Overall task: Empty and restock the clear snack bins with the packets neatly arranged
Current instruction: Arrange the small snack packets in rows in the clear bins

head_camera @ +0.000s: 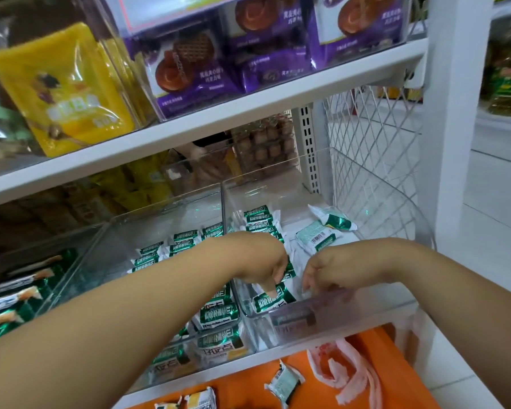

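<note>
The left hand (263, 261) reaches down into the right bin (396, 202) at the centre of the frame, its fingers curled round the top of a green-and-white packet (273, 301) near the bin's front left corner. Just beside it, the right hand (328, 270) hangs with its fingers bent downward behind the blurred front wall; I cannot tell whether it holds anything.

Two loose packets (317, 237) lie flat towards the back of this bin. The left bin (160, 214) touches it and holds rows of the same packets (219, 314).

Both bins sit on a white shelf (233, 367). Below it, at the bottom of the frame, an orange crate (381, 358) carries a pink plastic bag (345, 370) and a few stray packets (283, 385). The upper shelf (219, 113) bears purple biscuit packs (189, 72) and a yellow pouch (65, 93). White wire mesh (372, 149) closes the right side, with pale floor tiles (499, 216) beyond.
</note>
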Tool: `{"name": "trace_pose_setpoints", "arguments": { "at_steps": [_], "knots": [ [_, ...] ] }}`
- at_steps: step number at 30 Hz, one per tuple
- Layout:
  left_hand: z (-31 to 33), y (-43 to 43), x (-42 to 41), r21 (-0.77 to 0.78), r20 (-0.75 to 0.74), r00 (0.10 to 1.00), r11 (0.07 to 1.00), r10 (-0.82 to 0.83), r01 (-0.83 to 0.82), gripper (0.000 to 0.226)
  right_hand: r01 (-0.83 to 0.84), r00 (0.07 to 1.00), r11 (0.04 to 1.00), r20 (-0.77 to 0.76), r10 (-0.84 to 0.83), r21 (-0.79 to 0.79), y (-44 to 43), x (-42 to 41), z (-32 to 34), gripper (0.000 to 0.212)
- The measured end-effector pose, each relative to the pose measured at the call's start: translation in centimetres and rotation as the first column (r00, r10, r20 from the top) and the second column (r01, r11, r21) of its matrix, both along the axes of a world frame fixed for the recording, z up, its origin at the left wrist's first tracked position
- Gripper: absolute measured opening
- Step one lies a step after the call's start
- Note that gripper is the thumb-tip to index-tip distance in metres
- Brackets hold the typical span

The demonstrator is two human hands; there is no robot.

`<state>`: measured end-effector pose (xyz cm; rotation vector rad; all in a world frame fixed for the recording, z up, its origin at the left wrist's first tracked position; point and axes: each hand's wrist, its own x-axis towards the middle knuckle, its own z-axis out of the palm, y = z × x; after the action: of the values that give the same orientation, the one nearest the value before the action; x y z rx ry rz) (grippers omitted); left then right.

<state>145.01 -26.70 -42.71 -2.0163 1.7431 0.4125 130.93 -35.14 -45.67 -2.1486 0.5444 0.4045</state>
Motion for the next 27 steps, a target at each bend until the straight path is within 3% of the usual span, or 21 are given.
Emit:
{"name": "trace_pose_setpoints", "arguments": {
  "at_steps": [3, 7, 11, 13, 15, 18, 21, 23, 25, 27],
  "knots": [
    [0.1, 0.0, 0.3, -0.062, -0.086, 0.996, 0.997, 0.032, -0.037, 0.016, 0.082, 0.994, 0.995, 0.078, -0.077, -0.063, -0.3, 0.2, -0.2, 0.022],
    [-0.4, 0.1, 0.2, -0.149, 0.067, 0.996, 0.987, -0.056, 0.066, 0.034, 0.198, 0.945, 0.976, 0.282, -0.167, -0.086, -0.2, 0.8, -0.5, 0.009],
    [-0.6, 0.0, 0.2, -0.16, 0.188, 0.981, 0.983, -0.055, 0.086, 0.06, 0.09, 0.978, 0.988, 0.198, -0.064, -0.128, 0.7, 1.6, -1.1, 0.009],
    [-0.2, 0.1, 0.4, -0.097, 0.232, 0.97, 0.991, -0.07, 0.094, 0.056, 0.092, 0.978, 0.985, 0.197, -0.063, -0.144, 0.6, 1.9, -1.5, 0.01],
    [0.9, 0.7, 0.9, -0.127, 0.21, 0.976, 0.988, -0.058, 0.086, 0.044, 0.104, 0.976, 0.986, 0.202, -0.076, -0.132, 0.5, 2.1, -1.6, 0.017],
    [2.1, 2.4, 2.9, -0.386, 0.065, 0.997, 0.922, 0.04, -0.012, 0.033, 0.095, 0.977, 0.99, 0.199, -0.073, -0.103, 0.2, 2.2, -2.0, 0.016],
    [0.7, 4.7, 4.4, -0.625, -0.293, 0.951, 0.734, 0.097, -0.267, 0.025, 0.157, 0.964, 0.981, 0.198, -0.178, 0.118, -0.3, 1.8, -2.0, 0.019],
    [-0.9, 5.6, 4.2, -0.699, -0.433, 0.898, 0.601, 0.076, -0.388, 0.02, 0.251, 0.938, 0.93, 0.171, -0.302, 0.267, -0.7, 1.5, -1.6, 0.032],
    [-2.1, 5.7, 3.5, -0.726, -0.547, 0.837, 0.481, 0.029, -0.491, 0.018, 0.272, 0.949, 0.94, 0.1, -0.297, 0.208, -1.0, 1.6, -1.5, 0.059],
    [-2.8, 5.5, 2.9, -0.709, -0.648, 0.761, 0.394, -0.036, -0.585, 0.02, 0.229, 0.971, 0.957, 0.023, -0.236, 0.179, -0.7, 2.3, -1.5, 0.068]
  ]
}}
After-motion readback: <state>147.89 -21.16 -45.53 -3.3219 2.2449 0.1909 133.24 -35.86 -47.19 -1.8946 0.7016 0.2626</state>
